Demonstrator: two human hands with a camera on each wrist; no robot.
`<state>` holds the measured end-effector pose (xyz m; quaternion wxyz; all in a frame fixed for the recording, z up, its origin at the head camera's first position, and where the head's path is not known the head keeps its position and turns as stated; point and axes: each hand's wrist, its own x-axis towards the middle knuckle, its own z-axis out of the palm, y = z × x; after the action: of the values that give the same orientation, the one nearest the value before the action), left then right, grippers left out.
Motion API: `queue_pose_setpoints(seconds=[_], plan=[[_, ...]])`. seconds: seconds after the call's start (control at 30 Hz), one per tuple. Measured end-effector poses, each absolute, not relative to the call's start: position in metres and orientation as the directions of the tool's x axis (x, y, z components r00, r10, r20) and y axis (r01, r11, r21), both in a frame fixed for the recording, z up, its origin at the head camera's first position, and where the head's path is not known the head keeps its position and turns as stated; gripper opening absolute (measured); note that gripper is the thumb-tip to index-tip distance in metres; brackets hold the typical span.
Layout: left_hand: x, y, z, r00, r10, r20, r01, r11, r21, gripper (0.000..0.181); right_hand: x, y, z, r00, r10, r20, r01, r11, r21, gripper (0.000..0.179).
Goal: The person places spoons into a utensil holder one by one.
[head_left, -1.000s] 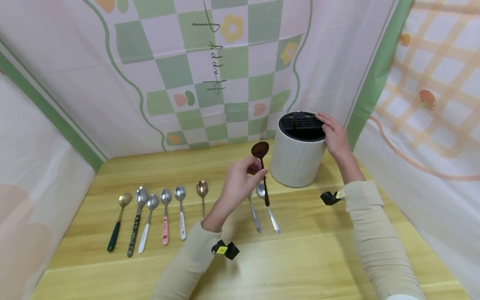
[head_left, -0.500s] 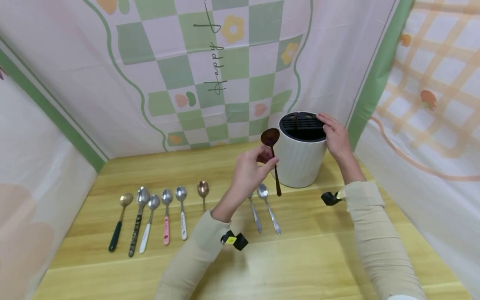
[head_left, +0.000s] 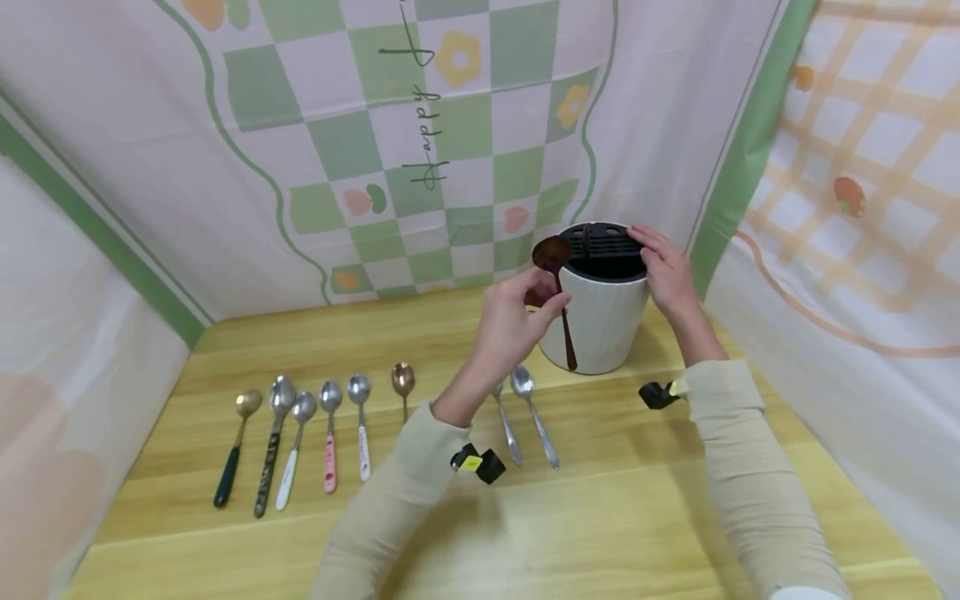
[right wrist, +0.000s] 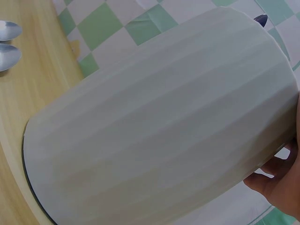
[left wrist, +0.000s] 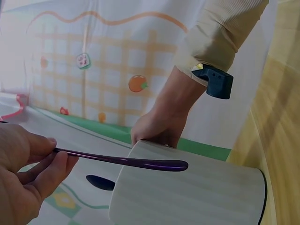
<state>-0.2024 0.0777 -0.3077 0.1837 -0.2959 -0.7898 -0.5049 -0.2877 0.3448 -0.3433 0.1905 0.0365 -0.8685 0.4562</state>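
Note:
My left hand (head_left: 502, 329) pinches a dark brown spoon (head_left: 552, 252) by its thin handle, bowl upward, in front of the utensil holder's left side. The spoon handle (left wrist: 154, 164) looks purplish in the left wrist view and points toward the holder's body. The white ribbed utensil holder (head_left: 600, 325) stands upright with a black slotted insert (head_left: 611, 267). From the insert sticks a dark rounded utensil end (left wrist: 100, 183). On the holder's right rim rests my right hand (head_left: 672, 279), its upper fingers extended along the edge. Other fingers (right wrist: 262, 183) touch the outer wall; some are partly hidden.
Several spoons lie in a row on the wooden table (head_left: 600, 517): a green-handled one (head_left: 228, 475) at the far left, a pink-handled one (head_left: 330, 458), a copper-coloured one (head_left: 403, 380). Silver spoons (head_left: 522, 382) lie just before the holder. A patterned cloth (head_left: 465, 125) hangs behind.
My left hand has carried the dark spoon up and to the right, from above the silver spoons to the holder's front left side. The right hand stays on the rim.

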Motion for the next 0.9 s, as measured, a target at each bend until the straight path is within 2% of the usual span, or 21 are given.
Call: queue_pose_setpoints(seconds=[0.2,0.63,0.9], plan=[[-0.209,0.083,-0.301,-0.735,0.271,0.621,0.678,0.284,0.678,0.010,-0.287,0.346,-0.343,-0.927,0.104,0.360,-0.240,0.572,-0.784,0.043],[-0.217,0.092,-0.275,-0.738,0.212,0.641,0.675,0.252,0.693,0.016,-0.286,0.343,-0.342,-0.930,0.101,0.354,-0.238,0.567,-0.789,0.042],[-0.226,0.102,-0.264,-0.712,0.172,0.681,0.699,0.272,0.662,0.017,-0.286,0.343,-0.341,-0.933,0.111,0.343,-0.224,0.566,-0.793,0.043]])
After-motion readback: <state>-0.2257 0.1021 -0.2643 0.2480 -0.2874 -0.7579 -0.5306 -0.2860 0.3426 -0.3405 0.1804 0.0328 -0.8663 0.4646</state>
